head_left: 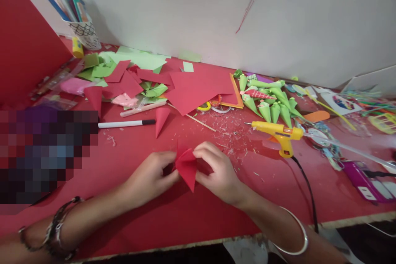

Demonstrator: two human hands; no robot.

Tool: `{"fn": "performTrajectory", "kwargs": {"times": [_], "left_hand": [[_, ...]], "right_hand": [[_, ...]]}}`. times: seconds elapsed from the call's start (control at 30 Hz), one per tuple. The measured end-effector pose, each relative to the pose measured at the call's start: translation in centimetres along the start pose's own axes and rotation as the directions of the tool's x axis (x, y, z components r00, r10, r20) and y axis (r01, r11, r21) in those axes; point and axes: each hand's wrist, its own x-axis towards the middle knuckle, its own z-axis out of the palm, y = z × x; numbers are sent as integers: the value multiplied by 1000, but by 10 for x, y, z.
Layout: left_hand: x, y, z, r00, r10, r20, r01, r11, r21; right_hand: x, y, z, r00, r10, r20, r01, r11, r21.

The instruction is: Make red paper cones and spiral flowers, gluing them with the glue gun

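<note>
A red paper cone (187,169), pointed toward the near desk (192,214) edge, is pinched between the left hand (151,177) and right hand (216,173), both grips clamped on it. Its seam seems partly open. Bare desk is left around them; a glue gun (280,134) lies to the right.

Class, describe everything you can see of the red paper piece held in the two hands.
The red paper piece looks like thin matte card, rolled or folded into a cone shape with its point aimed down toward the person. Its wide upper end shows overlapping flaps. It is held just above the red table, pinched from one side by the left hand and from the other by the right hand. Whether it is glued cannot be told.
</note>
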Motion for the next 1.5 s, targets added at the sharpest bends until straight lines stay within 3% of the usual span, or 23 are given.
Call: {"fn": "performTrajectory", "kwargs": {"times": [0.1, 0.23, 0.33, 0.4, 0.47, 0.6, 0.7, 0.8, 0.9, 1.0, 1.17, 1.27, 1.37, 1.5], "left_hand": [[-2, -3, 1, 995, 24, -94, -10, 990, 144], [-3, -7, -1, 983, 149, -109, -121, 967, 224], [-2, -7, -4, 925, 313, -214, -239, 919, 314], [-1, -5, -6, 887, 373, -272, -257, 888, 380], [0, -4, -8, 883, 389, -263, -265, 876, 404], [1, -5, -10, 926, 339, -165, -250, 879, 405], [1, -6, -8, 948, 279, -151, -212, 911, 353], [-1, -5, -5, 965, 184, -188, -143, 966, 213], [-4, -1, 0, 989, 37, -141, -42, 998, -36], [-5, 1, 4, 997, -31, -72, 13, 970, -242], [-2, 0, 5, 993, -74, -95, 34, 930, -367], [0, 1, 3, 995, -97, 12, 95, 927, -362], [0, 3, 0, 988, -109, 107, 131, 964, -230], [-1, 2, -2, 993, -86, 80, 94, 990, -105]], "right_hand": [[0, 0, 1, 998, 64, 25, -66, 996, 62], [0, -3, 0, 990, 123, 69, -129, 986, 102], [0, -4, -1, 993, 109, 54, -116, 982, 146], [0, -3, 0, 995, 97, 40, -103, 977, 188], [0, -2, 1, 995, 86, 51, -95, 970, 225], [-2, -1, 5, 988, 140, 61, -151, 948, 279], [-4, -2, 6, 971, 219, 94, -238, 903, 359], [-4, -1, 6, 954, 257, 153, -298, 851, 433], [-4, -1, 6, 908, 283, 309, -402, 795, 455], [-4, -1, 6, 831, 305, 466, -526, 705, 476], [-3, -2, 5, 790, 323, 521, -585, 651, 484], [-3, -2, 5, 778, 356, 517, -600, 664, 446], [-3, -2, 6, 777, 358, 519, -592, 696, 406], [-3, -2, 6, 814, 366, 451, -551, 731, 402]]}}
